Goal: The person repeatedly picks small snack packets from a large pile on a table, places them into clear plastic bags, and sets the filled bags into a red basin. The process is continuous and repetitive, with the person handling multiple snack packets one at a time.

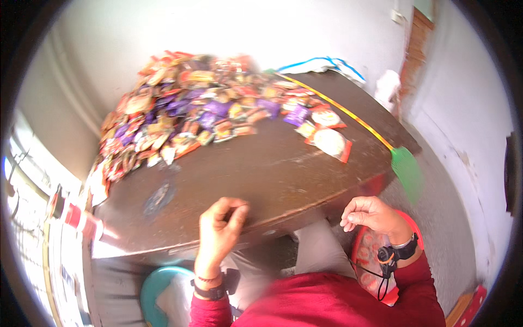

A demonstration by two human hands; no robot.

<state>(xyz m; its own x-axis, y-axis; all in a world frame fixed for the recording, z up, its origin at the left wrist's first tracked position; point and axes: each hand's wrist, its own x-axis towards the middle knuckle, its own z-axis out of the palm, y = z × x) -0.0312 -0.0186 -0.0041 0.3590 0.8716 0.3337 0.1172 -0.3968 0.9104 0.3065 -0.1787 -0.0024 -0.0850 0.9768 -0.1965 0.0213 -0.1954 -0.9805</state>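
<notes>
My left hand (pixel 220 229) hovers over the near edge of a dark brown table (pixel 261 167), its fingers loosely curled with a gap inside the thumb. I see nothing in it. My right hand (pixel 369 214) is off the table's right front corner, above a red tub (pixel 410 225). Its fingers are bent, and no object shows in them. Across the back left of the table spreads a large heap of small wrapped snack packets (pixel 204 102). At the heap's right end lie a purple packet (pixel 297 115) and a clear, red-edged packet with a round pale item (pixel 331 143).
A green fly swatter (pixel 406 167) with a yellow handle lies across the table's right side, its head past the edge. A red and white container (pixel 79 218) stands at the left corner. Below are a teal tub (pixel 147 294) and, inside the red tub, more packets (pixel 367 253).
</notes>
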